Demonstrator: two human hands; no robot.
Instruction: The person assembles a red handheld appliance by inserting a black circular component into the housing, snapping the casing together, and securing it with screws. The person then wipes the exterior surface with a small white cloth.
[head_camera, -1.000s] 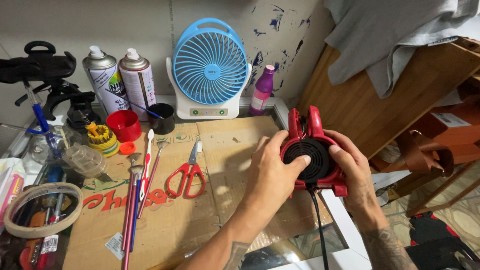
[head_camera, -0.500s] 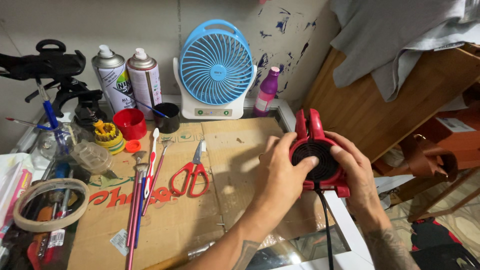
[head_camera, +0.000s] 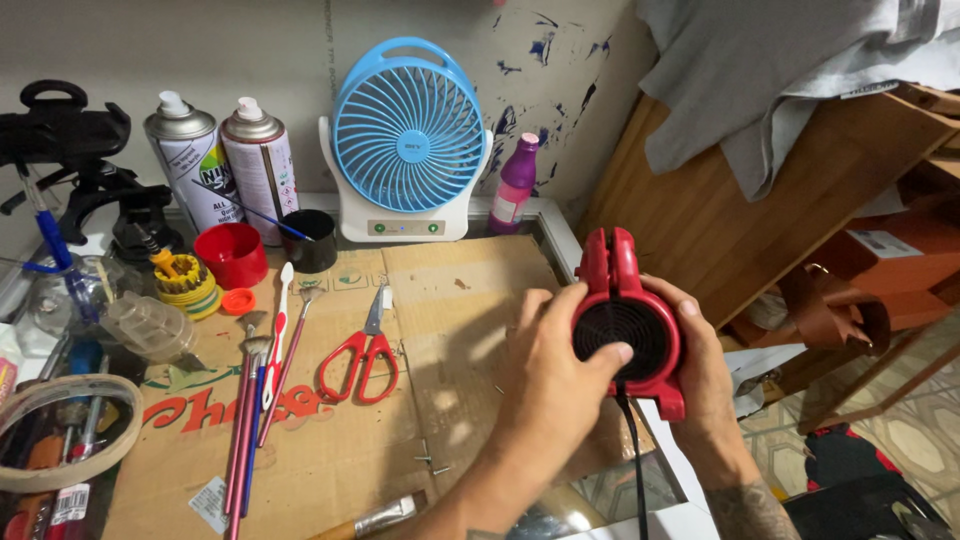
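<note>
Both hands have shifted slightly rightward with the red blower (head_camera: 628, 330), past the cardboard's (head_camera: 440, 330) right edge. Left hand (head_camera: 555, 375) cups its black grille; right hand (head_camera: 705, 385) wraps its side. Red scissors (head_camera: 362, 352) lie well apart.

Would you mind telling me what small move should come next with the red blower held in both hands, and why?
Probably lower the small red plastic blower with the round black grille onto the brown cardboard sheet. Both the left hand and the right hand hold it past the table edge, its black cord dangling, so resting it would steady it and free a hand.
</note>
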